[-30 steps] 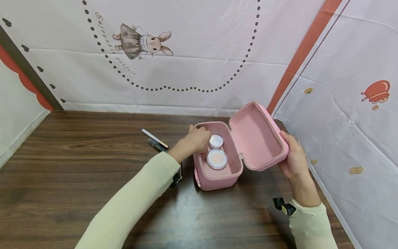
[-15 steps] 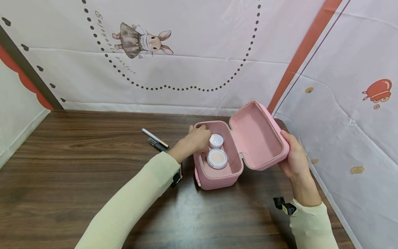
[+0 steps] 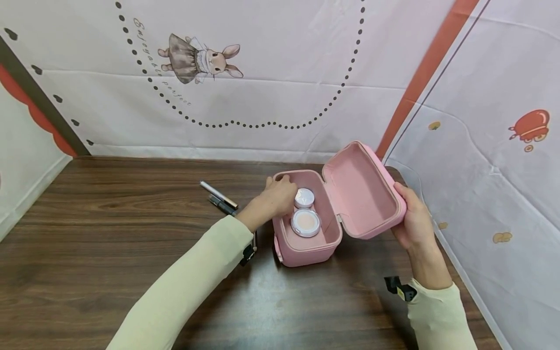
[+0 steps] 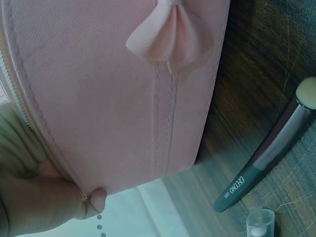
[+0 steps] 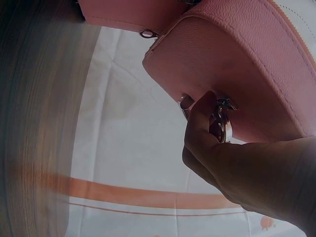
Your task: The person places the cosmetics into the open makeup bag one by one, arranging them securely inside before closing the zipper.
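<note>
Your left hand [image 3: 275, 197] curls its fingers over the far left rim of the pink cosmetic case [image 3: 306, 243], just beside the small round jar [image 3: 304, 198] inside it; the larger cushion compact [image 3: 305, 223] lies nearer you in the same compartment. Your right hand [image 3: 413, 221] grasps the outer edge of the open lid [image 3: 363, 189], holding it tilted to the right. The case stands right of centre on the wooden table [image 3: 109, 233], with two cosmetic pens [image 3: 218, 197] lying left of it.
</note>
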Tool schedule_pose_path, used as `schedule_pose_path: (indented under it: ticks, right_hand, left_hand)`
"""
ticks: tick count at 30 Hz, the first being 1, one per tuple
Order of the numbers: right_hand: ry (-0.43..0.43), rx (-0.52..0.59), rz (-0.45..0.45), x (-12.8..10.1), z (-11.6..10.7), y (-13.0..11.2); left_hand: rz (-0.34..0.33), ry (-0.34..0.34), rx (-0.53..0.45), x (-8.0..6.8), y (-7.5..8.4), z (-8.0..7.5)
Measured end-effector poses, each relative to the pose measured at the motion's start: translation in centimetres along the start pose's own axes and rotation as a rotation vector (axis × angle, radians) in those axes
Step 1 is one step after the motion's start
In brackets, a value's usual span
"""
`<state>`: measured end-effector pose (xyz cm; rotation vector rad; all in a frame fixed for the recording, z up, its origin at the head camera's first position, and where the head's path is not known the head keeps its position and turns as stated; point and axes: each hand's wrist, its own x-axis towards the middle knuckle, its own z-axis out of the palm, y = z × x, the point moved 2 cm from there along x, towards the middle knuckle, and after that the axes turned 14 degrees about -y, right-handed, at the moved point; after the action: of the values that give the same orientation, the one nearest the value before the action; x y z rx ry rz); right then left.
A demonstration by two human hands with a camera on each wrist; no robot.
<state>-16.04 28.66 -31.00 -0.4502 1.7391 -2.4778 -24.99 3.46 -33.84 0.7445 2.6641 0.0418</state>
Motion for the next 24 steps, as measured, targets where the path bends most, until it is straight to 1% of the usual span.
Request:
schedule_pose_path:
  ticks: [6,12,15,20,24]
  right_hand:
    - [-0.005,0.0,0.003,0.0,0.0,0.0]
    - [0.001,0.005,0.012,0.0,0.0,0.1]
    - [0.002,0.01,0.014,0.0,0.0,0.1]
    - [-0.004,0.012,0.023,0.0,0.0,0.2]
    - [-0.002,0.006,0.019,0.1,0.0,0.1]
  left_hand:
    - [0.005,0.017,0.014,-0.1,0.0,0.1]
    - [0.012,0.041,-0.012,0.0,-0.2,0.2]
    - [0.029,0.068,-0.045,-0.1,-0.4,0.3]
    - [0.09,0.156,-0.128,-0.6,-1.2,0.2]
    - [0.162,0.218,-0.254,-1.6,-2.1,-0.5]
